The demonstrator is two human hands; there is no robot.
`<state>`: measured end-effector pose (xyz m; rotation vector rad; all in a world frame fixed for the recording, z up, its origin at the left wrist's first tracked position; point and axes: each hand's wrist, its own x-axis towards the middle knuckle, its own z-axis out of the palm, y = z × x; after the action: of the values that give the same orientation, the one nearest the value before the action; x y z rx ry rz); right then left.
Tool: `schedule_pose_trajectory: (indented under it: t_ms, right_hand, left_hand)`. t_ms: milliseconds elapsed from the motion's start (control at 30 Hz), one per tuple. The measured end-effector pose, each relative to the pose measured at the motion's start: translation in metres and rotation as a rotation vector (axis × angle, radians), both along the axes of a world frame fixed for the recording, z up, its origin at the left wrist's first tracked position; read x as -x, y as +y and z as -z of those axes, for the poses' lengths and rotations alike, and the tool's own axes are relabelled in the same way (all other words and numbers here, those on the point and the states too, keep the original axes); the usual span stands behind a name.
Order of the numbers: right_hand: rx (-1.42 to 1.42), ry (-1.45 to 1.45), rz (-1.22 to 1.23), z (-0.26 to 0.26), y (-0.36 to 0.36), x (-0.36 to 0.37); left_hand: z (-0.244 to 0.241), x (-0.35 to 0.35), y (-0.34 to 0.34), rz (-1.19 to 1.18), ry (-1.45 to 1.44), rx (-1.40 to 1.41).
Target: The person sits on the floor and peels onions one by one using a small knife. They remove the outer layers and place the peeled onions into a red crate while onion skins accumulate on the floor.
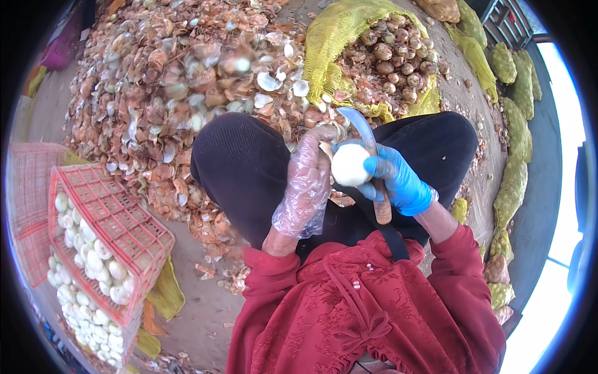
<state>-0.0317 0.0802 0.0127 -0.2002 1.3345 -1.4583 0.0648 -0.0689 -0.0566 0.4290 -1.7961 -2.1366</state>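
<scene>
My right hand (397,177), in a blue glove, grips a curved-blade knife by its wooden handle (383,208). The blade (359,122) points up and away from me. That same hand also holds a peeled white onion (350,165) against the knife with its fingers. Just left of the onion is my left hand (308,180), in a loose clear plastic glove, with its fingers curled. A pale scrap of onion skin (326,149) shows at its fingertips; whether they grip it is unclear. Both hands are between my knees.
A heap of onion skins (154,84) spreads ahead and left. Unpeeled onions (397,56) spill from a yellow mesh sack (331,35) ahead right. At left stands a red plastic crate (112,205) by many peeled onions (93,257). Filled mesh sacks (511,187) line the right wall.
</scene>
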Motion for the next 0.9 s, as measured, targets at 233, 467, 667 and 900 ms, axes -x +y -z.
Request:
schedule_pose_trajectory:
  t_ms: [233, 467, 667, 900]
  right_hand:
    - [-0.008, 0.116, 0.195, 0.000, 0.002, 0.008]
    - [-0.274, 0.378, 0.101, -0.010, -0.006, -0.005]
    - [-0.260, 0.417, 0.023, -0.020, -0.009, -0.007]
    - [-0.190, 0.328, 0.088, -0.010, -0.005, -0.001]
  left_hand:
    - [0.001, 0.006, 0.003, -0.196, 0.194, 0.409]
    - [0.009, 0.000, 0.014, 0.112, 0.201, -0.048]
    - [-0.002, -0.006, 0.013, 0.102, 0.157, -0.172]
    - [-0.019, -0.006, 0.014, 0.065, 0.131, -0.327]
